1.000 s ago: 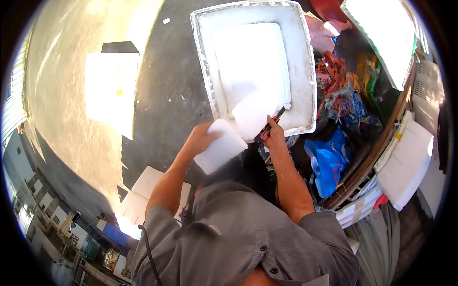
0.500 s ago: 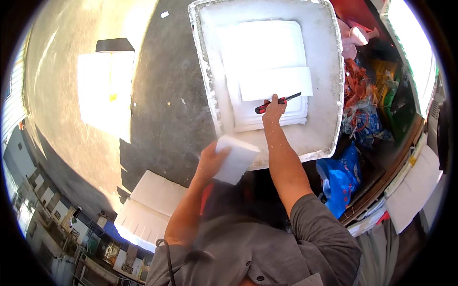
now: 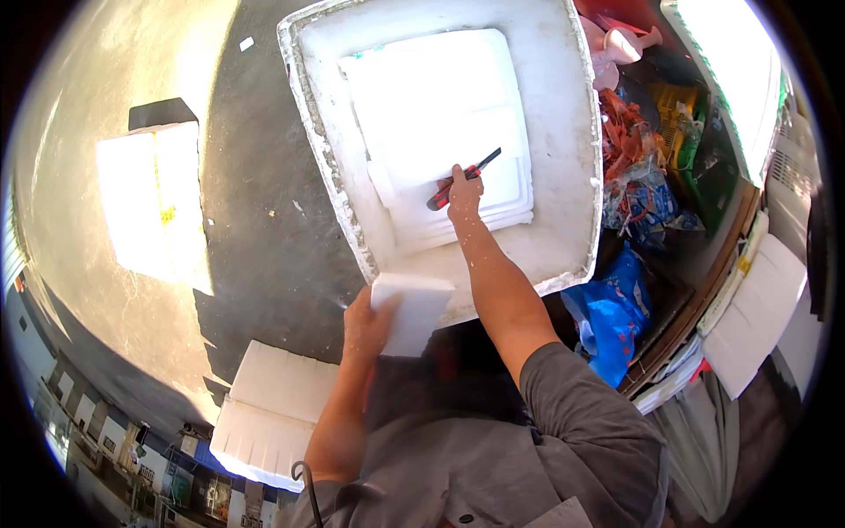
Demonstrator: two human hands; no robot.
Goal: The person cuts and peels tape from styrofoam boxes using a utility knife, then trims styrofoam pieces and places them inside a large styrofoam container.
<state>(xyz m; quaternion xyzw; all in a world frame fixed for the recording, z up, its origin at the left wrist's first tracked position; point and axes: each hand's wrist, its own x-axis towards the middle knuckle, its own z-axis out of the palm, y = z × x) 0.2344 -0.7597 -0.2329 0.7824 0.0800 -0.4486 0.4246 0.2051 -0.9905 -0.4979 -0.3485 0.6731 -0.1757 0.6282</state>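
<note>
My right hand (image 3: 465,195) is closed around a red and black utility knife (image 3: 444,192). Its dark blade (image 3: 489,158) is out and points up and to the right. Below the blade lie white foam sheets (image 3: 440,84), stacked inside a large white foam box (image 3: 554,238); glare washes out their edges. My left hand (image 3: 363,324) grips a small rectangular white foam block (image 3: 416,312) near the box's front left corner, thumb across its face. The block is apart from the knife.
To the right are a blue plastic bag (image 3: 616,308), red and clear plastic scraps (image 3: 629,141) and a pink plastic item (image 3: 620,44). White foam boxes (image 3: 277,387) stand at lower left; another sunlit white box (image 3: 154,202) is on the concrete floor (image 3: 264,167).
The view has shifted, so the box appears farther left and slightly turned. The blade tilts up more steeply. The left hand's foam block is more upright. Both hands keep their holds.
</note>
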